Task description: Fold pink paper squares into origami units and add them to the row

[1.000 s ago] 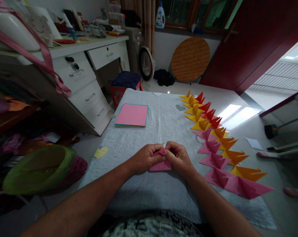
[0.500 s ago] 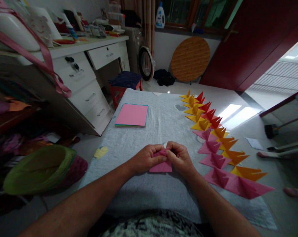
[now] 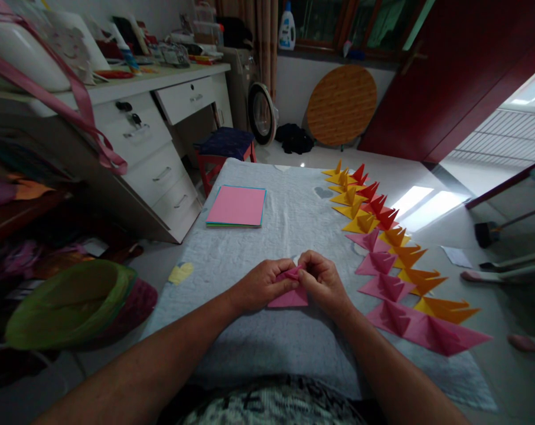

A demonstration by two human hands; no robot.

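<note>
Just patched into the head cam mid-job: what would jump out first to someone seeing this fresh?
The double row of folded paper shapes, yellow and red at the far end, then orange and pink, runs down the right side of the grey cloth. At the near middle, the left hand and right hand pinch a pink folded paper together. A stack of sheets, pink on top, lies far left on the cloth.

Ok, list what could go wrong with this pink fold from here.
1. The left hand and right hand both pinch the pink paper at its top; a hard tug might tear it or skew the crease.
2. The folded pieces lie close beside the right hand; a sweep could scatter them.
</note>
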